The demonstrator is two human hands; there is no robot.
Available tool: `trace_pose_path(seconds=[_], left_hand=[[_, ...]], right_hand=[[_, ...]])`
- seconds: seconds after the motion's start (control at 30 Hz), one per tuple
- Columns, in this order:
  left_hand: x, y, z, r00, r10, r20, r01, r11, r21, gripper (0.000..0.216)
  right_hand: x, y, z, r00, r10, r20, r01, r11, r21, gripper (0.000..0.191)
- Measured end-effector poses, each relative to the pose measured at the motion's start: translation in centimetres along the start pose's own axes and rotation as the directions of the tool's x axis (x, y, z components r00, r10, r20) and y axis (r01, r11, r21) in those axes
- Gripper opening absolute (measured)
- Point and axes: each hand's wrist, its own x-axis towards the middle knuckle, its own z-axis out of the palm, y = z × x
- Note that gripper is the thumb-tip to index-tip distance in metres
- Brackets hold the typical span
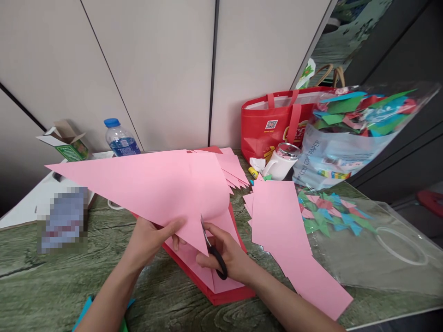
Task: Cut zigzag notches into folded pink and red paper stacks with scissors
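Note:
My left hand (152,237) pinches the lower edge of a large pink paper sheet (152,184), thumb on top and fingers beneath. The sheet tapers to a point at the left and curls over at its right end. In my right hand (228,253) is a pair of scissors (218,260) with black handles. Its blades lie at the sheet's lower edge, just right of my left thumb; whether they are apart I cannot tell. Under the raised sheet lie more pink paper and a stack of red paper (216,297) on the table.
Pink cut pieces (277,216) lie to the right, beside a clear bag (346,258) with colourful paper scraps. Behind stand a white mug (282,163), a red tote bag (259,129) and a full plastic bag (328,152). A water bottle (121,138) and an opened box (69,145) stand back left.

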Motion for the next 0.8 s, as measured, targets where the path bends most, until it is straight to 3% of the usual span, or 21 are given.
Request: trace_pose_path(seconds=[0.1, 0.23, 0.8], left_hand=[[-0.2, 0.1, 0.3, 1.0, -0.001, 0.03, -0.002, 0.996, 0.091, 0.028], [-0.4, 0.4, 0.8, 1.0, 0.009, 0.015, -0.012, 0.988, 0.153, 0.03], [-0.6, 0.6, 1.2, 1.0, -0.001, -0.016, 0.003, 0.991, 0.132, 0.03]], right_hand=[[0.1, -0.2, 0.2, 0.998, -0.05, -0.043, 0.047, 0.997, -0.063, 0.049], [0.0, -0.4, 0.4, 0.996, -0.069, -0.051, 0.068, 0.997, -0.026, 0.043], [-0.1, 0.1, 0.9, 0.99, -0.04, -0.134, 0.046, 0.998, 0.04, 0.03]])
